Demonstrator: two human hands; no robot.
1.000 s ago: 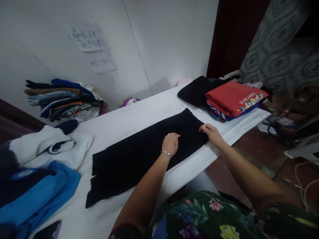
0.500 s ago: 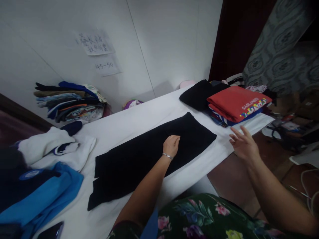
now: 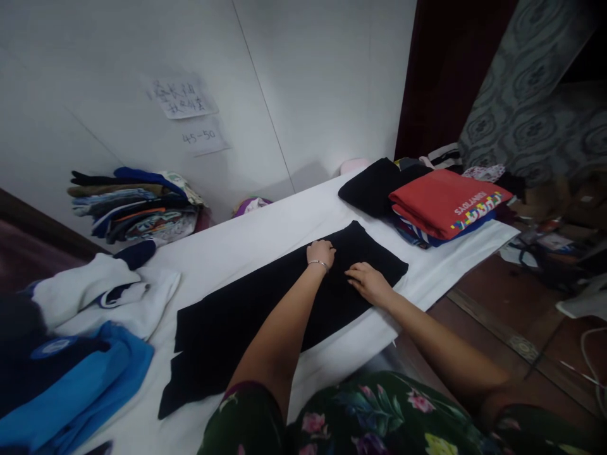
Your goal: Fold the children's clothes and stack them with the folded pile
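Note:
A long black garment (image 3: 246,316) lies flat across the white table (image 3: 265,234), running from near left to far right. My left hand (image 3: 321,252) rests on its far edge near the right end, fingers curled down onto the cloth. Just beside it, my right hand (image 3: 367,282) lies on the garment with fingers stretched out flat. Neither hand lifts the fabric.
A red folded shirt (image 3: 446,199) tops a stack at the right end, with a black folded piece (image 3: 372,183) beside it. A pile of folded clothes (image 3: 135,202) stands against the wall. White (image 3: 104,287) and blue (image 3: 71,379) garments lie at the left. The floor drops off right.
My right hand left the garment's right corner, swung out over the table edge, then came back onto the cloth near my left hand. My left hand slid towards the far edge.

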